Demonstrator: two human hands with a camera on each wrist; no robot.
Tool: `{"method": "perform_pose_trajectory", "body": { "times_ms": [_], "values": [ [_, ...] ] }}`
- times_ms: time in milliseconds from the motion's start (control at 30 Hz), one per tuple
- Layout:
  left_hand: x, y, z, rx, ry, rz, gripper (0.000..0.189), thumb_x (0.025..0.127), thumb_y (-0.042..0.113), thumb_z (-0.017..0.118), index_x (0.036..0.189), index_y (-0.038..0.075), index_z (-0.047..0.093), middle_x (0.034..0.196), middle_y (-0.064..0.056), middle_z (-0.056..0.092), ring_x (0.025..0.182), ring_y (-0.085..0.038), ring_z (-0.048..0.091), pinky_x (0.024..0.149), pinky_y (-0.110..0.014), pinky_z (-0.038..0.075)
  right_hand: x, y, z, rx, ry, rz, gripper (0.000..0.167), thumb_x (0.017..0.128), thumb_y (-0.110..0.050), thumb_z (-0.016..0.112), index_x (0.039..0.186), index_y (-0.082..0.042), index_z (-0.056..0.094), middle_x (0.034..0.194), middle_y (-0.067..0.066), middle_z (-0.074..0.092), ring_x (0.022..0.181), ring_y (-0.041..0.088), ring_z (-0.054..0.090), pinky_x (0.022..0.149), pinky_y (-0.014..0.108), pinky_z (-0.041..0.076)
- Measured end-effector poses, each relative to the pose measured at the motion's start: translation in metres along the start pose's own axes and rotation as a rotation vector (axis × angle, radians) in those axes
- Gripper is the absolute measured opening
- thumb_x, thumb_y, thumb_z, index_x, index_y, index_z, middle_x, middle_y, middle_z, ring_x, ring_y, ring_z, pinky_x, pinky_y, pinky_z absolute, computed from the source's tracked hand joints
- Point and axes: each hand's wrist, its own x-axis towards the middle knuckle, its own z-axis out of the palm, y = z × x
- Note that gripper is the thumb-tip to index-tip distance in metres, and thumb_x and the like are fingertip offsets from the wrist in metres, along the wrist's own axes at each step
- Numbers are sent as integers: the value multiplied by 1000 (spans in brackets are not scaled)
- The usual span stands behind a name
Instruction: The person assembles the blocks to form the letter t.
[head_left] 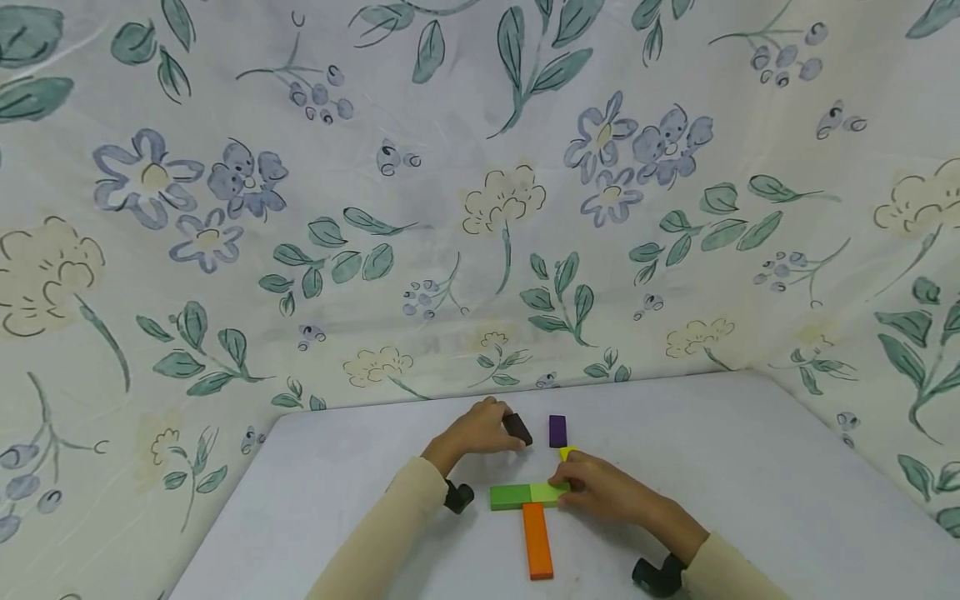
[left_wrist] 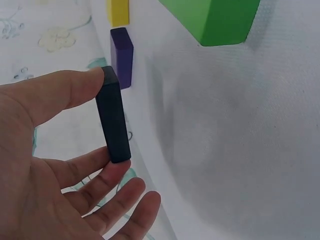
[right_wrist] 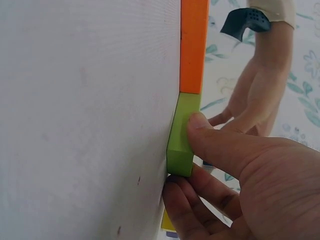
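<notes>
My left hand holds a black block by its ends, between thumb and fingertips, near the table's far side. My right hand pinches the light green block at its right end, thumb on one side and fingers curled at the other. That block lies on the table end to end with a darker green block. An orange block runs toward me from their join, forming a T shape. Just beyond the right hand lies a yellow block, mostly hidden in the head view.
A purple block lies past the yellow one, to the right of the black block. The white table backs onto a wall covered with a floral cloth. Dark wrist-worn devices sit on both forearms.
</notes>
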Motion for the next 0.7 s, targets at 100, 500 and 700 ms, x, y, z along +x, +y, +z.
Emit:
{"method": "perform_pose_trajectory", "body": {
  "times_ms": [100,500,700],
  "values": [
    [-2,2,-2,-5,-3,12,58,82,40,79,124,2,64,115,-9,61,95,-18,52,90,-36,52,0,0,0,2,-3,7,21,89,-19,75,108,-12,75,93,-6,59,81,4,51,77,19,52],
    [-6,-1,-2,-13,-38,38,58,83,41,78,127,5,65,118,-6,62,98,-16,54,95,-36,52,2,1,1,-5,-5,14,20,89,-19,76,108,-13,75,93,-7,58,81,4,51,76,18,51],
    [-9,0,-3,-36,-54,48,56,84,39,78,127,6,65,118,-5,62,99,-15,54,98,-36,52,1,1,1,-1,-1,-1,20,89,-20,76,108,-13,75,94,-6,59,82,4,51,76,19,51]
  ]
}}
